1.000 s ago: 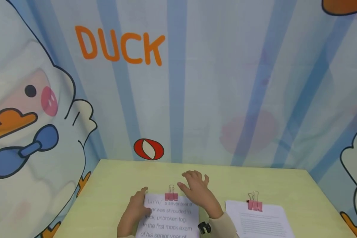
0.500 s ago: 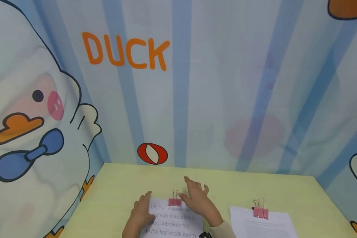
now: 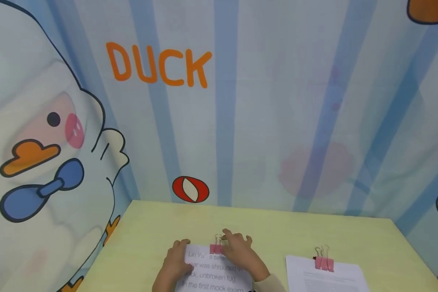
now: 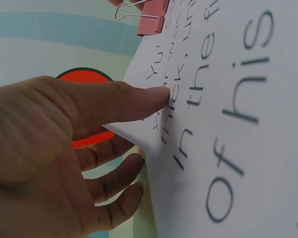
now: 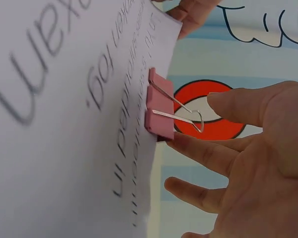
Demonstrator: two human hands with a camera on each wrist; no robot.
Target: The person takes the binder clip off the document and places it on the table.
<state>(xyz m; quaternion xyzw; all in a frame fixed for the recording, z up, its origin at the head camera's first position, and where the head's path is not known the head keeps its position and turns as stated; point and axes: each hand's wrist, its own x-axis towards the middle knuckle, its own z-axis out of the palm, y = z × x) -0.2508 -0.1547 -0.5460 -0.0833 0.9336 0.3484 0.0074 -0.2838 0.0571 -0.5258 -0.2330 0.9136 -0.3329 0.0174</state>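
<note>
A printed paper stack (image 3: 213,275) carries a pink binder clip (image 3: 216,248) on its top edge, wire handles standing up. My left hand (image 3: 173,263) holds the stack's left edge; in the left wrist view its thumb lies on the print and the fingers (image 4: 120,176) are behind the sheets. Beside the clip is my right hand (image 3: 242,253), its fingers spread. The right wrist view shows the thumb apart from the wire handles and one fingertip at the lower end of the clip (image 5: 161,106), against or just behind it.
A second paper stack (image 3: 325,280) with its own pink binder clip (image 3: 324,264) lies to the right on the pale yellow table (image 3: 277,227). Behind the table hangs a blue striped cloth (image 3: 266,101) with duck drawings.
My right hand has come down and closer to the clip, its fingers now beside the wire handles. The left hand stays at the stack's left edge. The head view has shifted slightly.
</note>
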